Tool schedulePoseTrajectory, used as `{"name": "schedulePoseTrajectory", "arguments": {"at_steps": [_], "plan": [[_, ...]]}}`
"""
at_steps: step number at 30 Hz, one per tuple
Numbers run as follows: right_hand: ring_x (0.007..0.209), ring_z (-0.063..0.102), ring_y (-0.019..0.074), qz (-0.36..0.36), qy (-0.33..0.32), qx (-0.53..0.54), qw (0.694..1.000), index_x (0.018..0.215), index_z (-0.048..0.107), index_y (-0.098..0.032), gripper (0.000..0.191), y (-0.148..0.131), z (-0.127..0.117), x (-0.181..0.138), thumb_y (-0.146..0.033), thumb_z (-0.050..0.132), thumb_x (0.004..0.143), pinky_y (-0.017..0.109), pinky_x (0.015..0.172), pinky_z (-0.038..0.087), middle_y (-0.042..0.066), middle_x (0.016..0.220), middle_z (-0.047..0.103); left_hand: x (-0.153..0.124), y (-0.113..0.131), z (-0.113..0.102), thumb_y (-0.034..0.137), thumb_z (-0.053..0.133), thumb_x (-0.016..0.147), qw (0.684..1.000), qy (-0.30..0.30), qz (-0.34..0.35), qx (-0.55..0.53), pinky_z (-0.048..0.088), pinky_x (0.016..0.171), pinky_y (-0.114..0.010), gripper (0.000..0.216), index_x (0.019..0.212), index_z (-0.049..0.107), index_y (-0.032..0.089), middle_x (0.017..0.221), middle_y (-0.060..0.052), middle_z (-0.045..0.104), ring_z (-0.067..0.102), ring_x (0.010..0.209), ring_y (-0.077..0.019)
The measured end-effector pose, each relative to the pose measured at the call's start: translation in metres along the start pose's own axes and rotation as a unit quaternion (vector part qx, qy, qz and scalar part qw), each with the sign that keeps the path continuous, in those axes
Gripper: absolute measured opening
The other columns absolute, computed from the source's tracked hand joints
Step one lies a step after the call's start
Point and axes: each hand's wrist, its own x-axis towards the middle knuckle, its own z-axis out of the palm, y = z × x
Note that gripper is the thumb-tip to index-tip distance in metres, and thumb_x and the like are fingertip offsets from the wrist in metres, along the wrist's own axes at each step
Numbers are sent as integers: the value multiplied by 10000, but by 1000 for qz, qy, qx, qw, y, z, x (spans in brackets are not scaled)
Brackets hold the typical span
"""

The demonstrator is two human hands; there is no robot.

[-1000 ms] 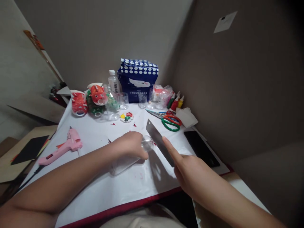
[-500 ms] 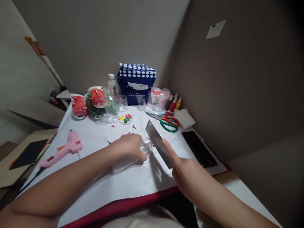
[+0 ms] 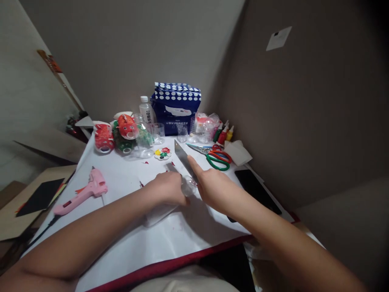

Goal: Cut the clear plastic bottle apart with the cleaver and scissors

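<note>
My left hand (image 3: 170, 190) is closed around a clear plastic bottle (image 3: 161, 215) that lies on its side on the white cloth. The bottle's rounded end (image 3: 189, 185) sticks out to the right of my fingers. In my right hand (image 3: 211, 187) is a cleaver (image 3: 181, 156), its broad blade pointing away from me, with my index finger stretched along it. The blade is over or beside the exposed end of the bottle; whether it touches, I cannot tell. My fingers hide the cleaver's handle.
A pink glue gun (image 3: 88, 190) lies left. Red fish-like figures (image 3: 103, 138), a paint palette (image 3: 163, 153), cut bottle pieces (image 3: 142, 136) and a blue bag (image 3: 176, 111) stand behind. Scissors (image 3: 218, 158), paint bottles (image 3: 223, 134) and a black phone (image 3: 255, 190) are right.
My right hand has moved left and away from me with the cleaver, bringing it closer to the left hand. My left hand keeps its hold on the bottle. The view has shifted slightly.
</note>
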Motion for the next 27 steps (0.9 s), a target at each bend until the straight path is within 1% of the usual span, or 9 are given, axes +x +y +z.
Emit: {"name": "schedulePoseTrajectory", "arguments": {"at_steps": [3, 7, 10, 12, 15, 20, 22, 24, 27], "plan": [[659, 657, 224, 19, -8, 9, 1000, 1511, -79, -131, 880, 3, 19, -21, -63, 450, 811, 261, 523, 340, 92, 792, 707, 3, -5, -1, 594, 679, 468, 1000, -7, 5, -14, 442, 513, -304, 546, 846, 664, 201, 860, -100, 705, 657, 772, -291], [582, 648, 211, 22, -33, 25, 999, 1484, -199, -154, 1019, 13, 55, -71, 24, 447, 717, 270, 491, 288, 51, 753, 706, 8, -13, 0, 565, 652, 504, 998, -32, 25, -49, 419, 487, -287, 500, 836, 656, 191, 833, -77, 692, 639, 714, -247], [562, 639, 201, 32, -38, 17, 999, 1465, -245, -141, 1047, 17, 63, -90, 57, 424, 684, 276, 480, 258, 51, 734, 707, 12, -15, 3, 557, 653, 505, 997, -32, 42, -60, 396, 471, -278, 479, 810, 638, 188, 787, -57, 680, 628, 664, -221], [558, 634, 196, 20, -40, 11, 999, 1486, -188, -129, 1017, 15, 56, -84, 36, 434, 699, 276, 477, 248, 58, 726, 706, 12, -15, 4, 556, 658, 503, 996, -31, 35, -71, 401, 475, -274, 470, 797, 629, 190, 763, -45, 679, 630, 649, -214], [602, 642, 199, 5, -26, 2, 1000, 1512, -65, -120, 940, 7, 35, -53, -24, 465, 742, 261, 483, 266, 78, 763, 712, 9, -11, 3, 552, 665, 500, 997, -31, 16, -71, 416, 489, -276, 474, 799, 637, 187, 763, -52, 687, 640, 660, -219], [611, 617, 188, -16, 23, 11, 1000, 1522, 12, -163, 859, 9, 12, -7, -97, 479, 804, 239, 493, 285, 74, 752, 696, 1, -3, -1, 593, 660, 491, 999, -15, 1, -35, 423, 502, -296, 537, 837, 660, 183, 813, -92, 696, 647, 710, -256], [555, 572, 160, -28, 40, 74, 996, 1524, 70, -204, 819, 21, 12, -2, -118, 471, 815, 225, 473, 262, 44, 717, 669, -2, -2, -1, 567, 652, 518, 999, -9, -2, -35, 426, 509, -295, 482, 816, 655, 188, 805, -88, 694, 647, 714, -254], [509, 512, 125, -44, 57, 181, 981, 1519, 132, -234, 778, 36, 16, -3, -118, 448, 818, 209, 462, 261, -2, 676, 626, -4, -3, 1, 551, 645, 534, 999, 0, -7, -32, 423, 516, -298, 439, 792, 644, 196, 785, -78, 690, 642, 707, -255], [472, 454, 95, -39, 87, 363, 927, 1513, 165, -236, 718, 54, 26, -6, -126, 397, 843, 198, 475, 325, -44, 640, 571, -7, -5, 2, 595, 633, 540, 1000, 18, -4, -19, 413, 530, -316, 448, 766, 628, 208, 764, -73, 683, 629, 726, -278]]}}
